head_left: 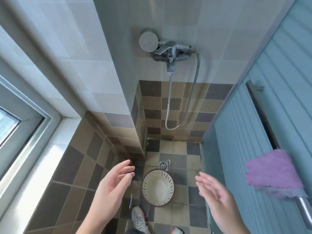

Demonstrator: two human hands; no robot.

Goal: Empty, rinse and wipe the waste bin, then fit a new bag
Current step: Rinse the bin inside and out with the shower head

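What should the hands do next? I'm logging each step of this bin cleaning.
Probably reach up for the shower head on the wall tap. The bin stands upright and empty on the floor beside the drain, both hands (left hand, right hand) are open and free, and no water runs yet.

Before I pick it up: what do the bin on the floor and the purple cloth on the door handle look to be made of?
Waste bin: probably moulded plastic, cream inside, matte, with slots cut around its wall and a darker rim. Purple cloth: looks like soft, fuzzy microfibre with a greyish fringe edge.
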